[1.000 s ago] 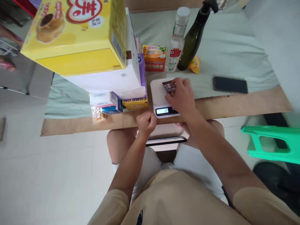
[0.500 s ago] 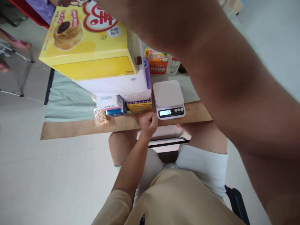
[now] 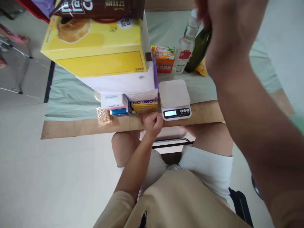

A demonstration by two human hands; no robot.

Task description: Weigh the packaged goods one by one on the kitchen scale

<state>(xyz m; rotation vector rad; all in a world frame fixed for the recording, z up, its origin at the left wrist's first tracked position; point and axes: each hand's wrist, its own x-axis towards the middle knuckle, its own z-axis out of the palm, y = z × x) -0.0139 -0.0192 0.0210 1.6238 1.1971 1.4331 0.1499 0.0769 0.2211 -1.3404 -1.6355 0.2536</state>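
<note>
My left hand point(image 3: 153, 123) rests as a closed fist on the table's front edge, with nothing showing in it. Just right of it stands a white kitchen scale point(image 3: 175, 95) with a bare platform, its display reading 0. My right hand point(image 3: 230, 34) is high at the upper right, overlapping the tops of a clear bottle point(image 3: 182, 55) and a dark green bottle point(image 3: 197, 52) in view. Its fingers are blurred and mostly hidden, so any contact is unclear. A brown snack packet point(image 3: 99, 9) lies across the top of a tall yellow box point(image 3: 102, 47) with a pastry picture.
Beneath the yellow box is a white and purple box point(image 3: 123, 79). Small boxes point(image 3: 144, 106) and a clear-wrapped snack point(image 3: 104, 116) sit by the front edge. Behind the scale are an orange box point(image 3: 163, 58) and a yellow packet point(image 3: 201, 68). A green cloth point(image 3: 68, 95) covers the table.
My right hand has moved right from over the yellow box. The brown packet now shows on that box. The scale display went from 15 to 0. My left fist stays put.
</note>
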